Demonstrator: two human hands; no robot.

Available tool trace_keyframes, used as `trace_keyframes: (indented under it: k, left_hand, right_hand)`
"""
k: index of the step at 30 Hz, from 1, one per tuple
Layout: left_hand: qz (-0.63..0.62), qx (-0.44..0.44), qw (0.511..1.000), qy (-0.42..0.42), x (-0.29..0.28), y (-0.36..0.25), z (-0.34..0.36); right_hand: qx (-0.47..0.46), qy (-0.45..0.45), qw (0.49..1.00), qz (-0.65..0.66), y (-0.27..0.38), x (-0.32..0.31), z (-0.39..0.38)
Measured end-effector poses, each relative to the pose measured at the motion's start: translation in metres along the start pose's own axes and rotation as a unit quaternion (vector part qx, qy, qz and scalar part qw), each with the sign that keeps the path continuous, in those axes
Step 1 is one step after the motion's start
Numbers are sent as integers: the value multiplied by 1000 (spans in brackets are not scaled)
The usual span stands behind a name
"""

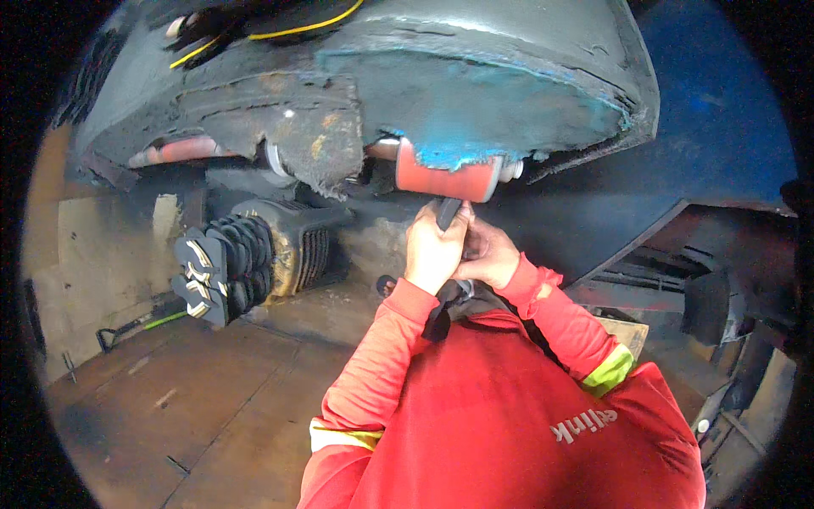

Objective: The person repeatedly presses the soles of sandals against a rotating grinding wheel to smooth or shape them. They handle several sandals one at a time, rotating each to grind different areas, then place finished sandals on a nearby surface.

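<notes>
My left hand [434,248] is closed round a black sole [448,212], seen nearly edge-on, likely part of a sandal. Close beside it, my right hand [490,253] has its fingers curled in at the same piece; my hands hide most of it. The top of the sole is at the lower edge of a red sanding drum [445,178]. Whether they touch, I cannot tell. Above the drum hangs a grey, dust-coated hood [500,93] with a ragged turquoise edge.
To the left, several black sandals with pale straps [203,271] are stacked beside a dusty crate [292,242]. A second red drum [182,151] shows under the hood's left side. A dark frame [670,263] stands at the right. A green-handled tool [161,321] lies near the wall.
</notes>
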State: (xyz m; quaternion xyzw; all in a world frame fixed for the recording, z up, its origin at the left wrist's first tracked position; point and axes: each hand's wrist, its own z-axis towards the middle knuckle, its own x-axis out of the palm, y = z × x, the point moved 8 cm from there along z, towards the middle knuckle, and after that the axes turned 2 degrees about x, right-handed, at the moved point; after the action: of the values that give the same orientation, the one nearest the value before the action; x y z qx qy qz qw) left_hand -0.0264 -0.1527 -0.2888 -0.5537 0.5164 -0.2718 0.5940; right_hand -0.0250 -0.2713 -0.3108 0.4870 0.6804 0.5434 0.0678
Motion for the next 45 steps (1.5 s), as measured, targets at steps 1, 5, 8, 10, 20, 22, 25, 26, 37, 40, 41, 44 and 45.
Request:
trace_keyframes:
  k: [1,5,8,10,20,22,25,26,37,40,41,44,45]
  left_hand:
    - [-19,26,999,-3,-1,-3,-5]
    - [-98,-5,995,17,-1,-1,-18]
    - [-136,10,990,29,-10,-7,-27]
    - [-172,25,983,55,-17,-11,-35]
    - [129,104,986,24,-40,-48,-20]
    - [164,169,972,13,-43,-62,-17]
    - [237,214,947,13,-40,-68,-14]
    - [260,177,949,35,-36,-60,-10]
    - [71,137,988,5,-33,-59,-32]
    - [22,108,994,25,-35,-63,-38]
    - [23,109,993,24,-37,-64,-37]
    - [94,163,982,19,-39,-75,-29]
    - [160,180,970,21,-38,-77,-27]
  right_hand:
    - [-14,3,1000,-19,3,1,-4]
    - [-7,0,988,-153,7,5,-15]
    - [-135,-35,933,-332,22,15,-24]
    - [-243,-101,839,-476,31,26,-40]
    - [-41,-130,851,-507,10,14,-22]
    - [-117,-115,867,-471,23,20,-25]
    - [-41,-37,914,-401,10,19,-22]
    - [-45,-32,920,-387,11,17,-21]
    - [-140,-114,781,-598,25,5,-32]
    - [-234,-227,668,-669,36,14,-40]
    - [-249,-238,669,-659,35,15,-38]
    - [-282,-246,685,-625,29,17,-29]
    - [-289,-245,701,-604,26,18,-27]
